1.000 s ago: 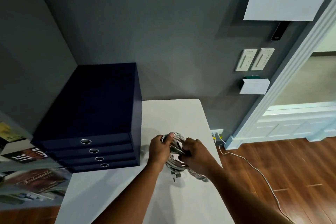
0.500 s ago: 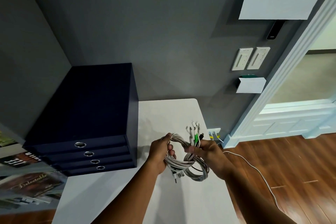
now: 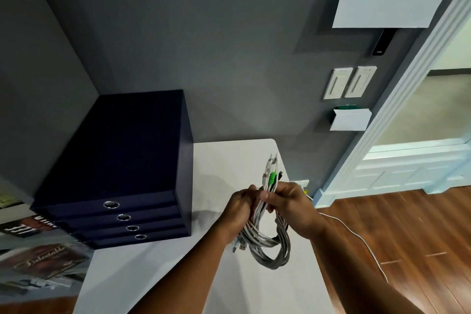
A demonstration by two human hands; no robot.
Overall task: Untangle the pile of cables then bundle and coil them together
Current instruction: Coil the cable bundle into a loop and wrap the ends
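From the head camera: both hands are up over the white counter (image 3: 224, 160), and the cable bundle (image 3: 270, 247) is held in the air between them, just above the counter's right side. The left hand (image 3: 238, 210) grips the bundle's left side, its fingers (image 3: 251, 190) curled round the strands. The right hand (image 3: 293, 208) pinches the top of the bundle, thumb pressed against the gathered cables. Above that pinch the connector ends (image 3: 270, 164) stick up together, a green plug (image 3: 272, 178) among them. Below the hands the white and grey cables hang in a loose loop, with a few plugs dangling at lower left. To the left, a dark blue drawer box (image 3: 122, 150) sits on the counter. On the wooden floor (image 3: 407, 224) at right, a thin white cord (image 3: 362, 239) trails away.
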